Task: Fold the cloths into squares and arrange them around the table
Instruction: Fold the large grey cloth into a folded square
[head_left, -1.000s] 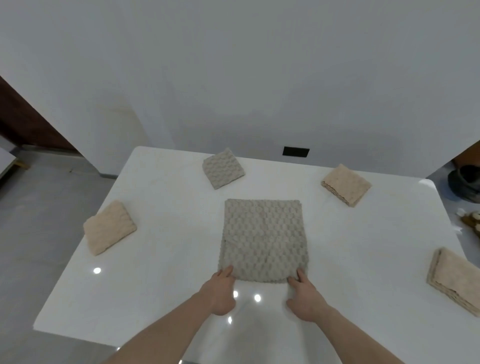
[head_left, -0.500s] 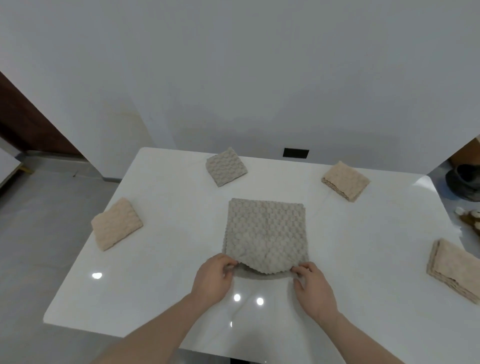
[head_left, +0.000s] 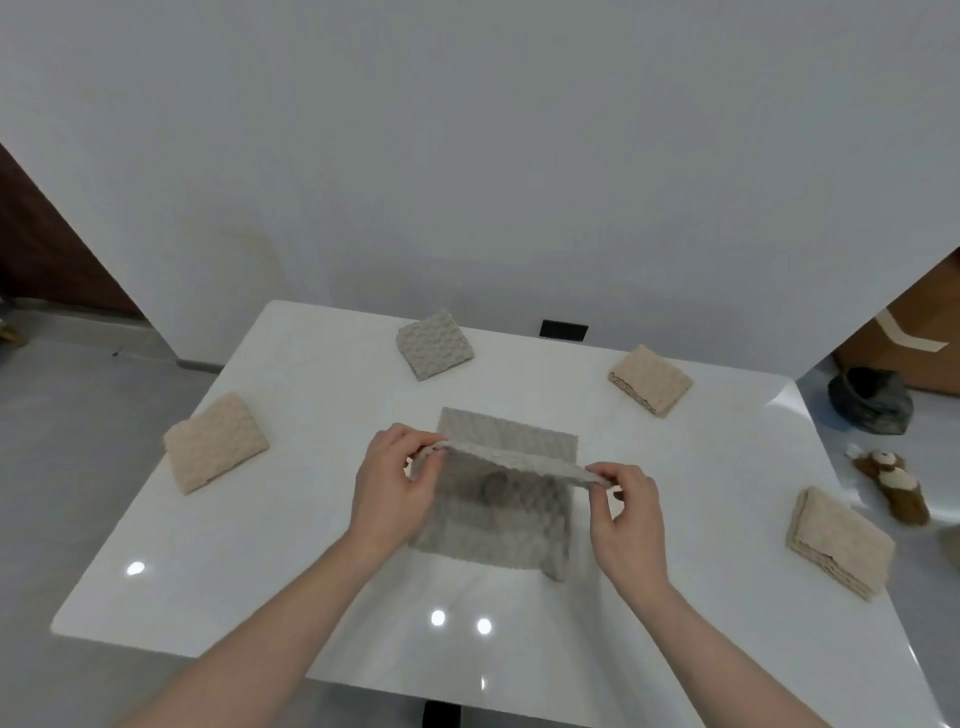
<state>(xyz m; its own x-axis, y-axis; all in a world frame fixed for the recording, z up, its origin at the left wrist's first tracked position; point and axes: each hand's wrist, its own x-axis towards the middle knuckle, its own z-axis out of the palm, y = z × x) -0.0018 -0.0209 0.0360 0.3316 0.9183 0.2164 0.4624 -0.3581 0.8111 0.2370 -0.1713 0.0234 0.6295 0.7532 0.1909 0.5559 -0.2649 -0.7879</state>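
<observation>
The person had a grey cloth (head_left: 498, 499) in the middle of the white table (head_left: 311, 519), and both hands were up on its near edge. The left hand (head_left: 392, 486) pinched the left corner and the right hand (head_left: 626, 514) pinched the right one, fingers curled round the fabric, so that edge was lifted off the table and stretched between them while the far part lay flat. Four folded cloths sat around it: a beige one (head_left: 215, 441) at the left, a grey one (head_left: 435, 344) at the back, a beige one (head_left: 650, 380) back right, and another beige one (head_left: 839, 548) near the right edge. A small stuffed toy (head_left: 893, 486) lay on the floor off to the right.
</observation>
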